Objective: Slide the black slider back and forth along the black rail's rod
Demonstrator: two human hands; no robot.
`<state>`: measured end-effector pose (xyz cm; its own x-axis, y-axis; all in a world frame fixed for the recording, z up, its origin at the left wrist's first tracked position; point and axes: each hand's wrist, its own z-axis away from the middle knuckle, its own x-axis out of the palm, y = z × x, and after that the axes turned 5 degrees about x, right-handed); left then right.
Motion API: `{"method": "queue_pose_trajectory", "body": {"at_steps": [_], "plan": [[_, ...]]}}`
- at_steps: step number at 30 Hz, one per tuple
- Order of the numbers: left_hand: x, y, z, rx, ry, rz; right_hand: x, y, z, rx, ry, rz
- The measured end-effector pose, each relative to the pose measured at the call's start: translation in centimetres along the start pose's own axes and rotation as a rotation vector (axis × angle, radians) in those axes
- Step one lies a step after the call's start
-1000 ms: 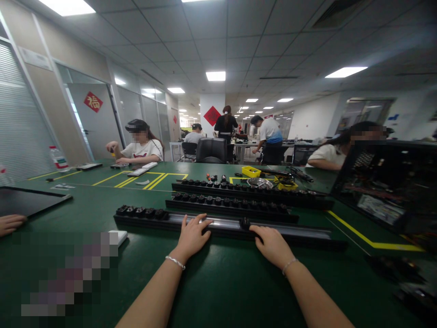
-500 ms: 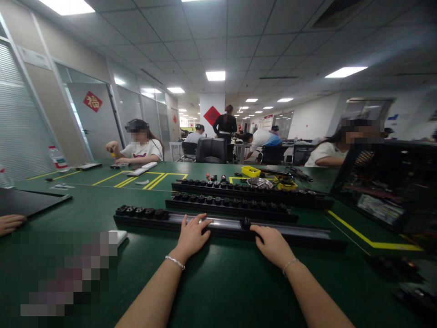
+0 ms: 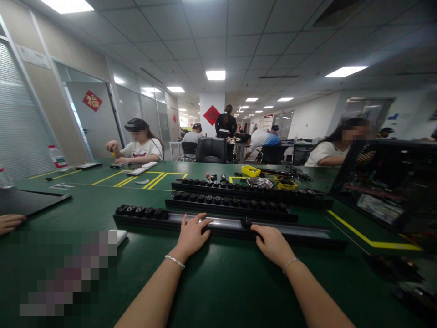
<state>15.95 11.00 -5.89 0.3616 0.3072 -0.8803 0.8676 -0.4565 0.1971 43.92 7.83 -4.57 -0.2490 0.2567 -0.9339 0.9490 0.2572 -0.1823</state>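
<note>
A long black rail (image 3: 218, 224) with a shiny channel lies across the green table in front of me. Several black socket modules (image 3: 139, 211) sit in its left end, and one single socket module (image 3: 246, 222) stands apart, right of the middle. My left hand (image 3: 193, 233) rests on the rail with its fingers spread, holding nothing. My right hand (image 3: 272, 244) has bent fingers closed against the right side of the single module; its far fingertips are partly hidden. Behind lie two more black rails (image 3: 228, 203) fitted with rows of modules.
An open black case (image 3: 378, 191) with wiring stands at the right. A yellow tray (image 3: 251, 171), a metal bowl (image 3: 260, 182) and cables lie at the back. Another person's hand (image 3: 12, 223) rests at the left edge by a dark panel (image 3: 30, 203). People sit across the table.
</note>
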Motion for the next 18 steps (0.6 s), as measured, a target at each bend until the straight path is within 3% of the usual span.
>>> {"method": "queue_pose_trajectory", "body": {"at_steps": [18], "plan": [[0.27, -0.15, 0.0, 0.004, 0.007, -0.008, -0.23, -0.27, -0.05, 0.02, -0.004, 0.012]]}}
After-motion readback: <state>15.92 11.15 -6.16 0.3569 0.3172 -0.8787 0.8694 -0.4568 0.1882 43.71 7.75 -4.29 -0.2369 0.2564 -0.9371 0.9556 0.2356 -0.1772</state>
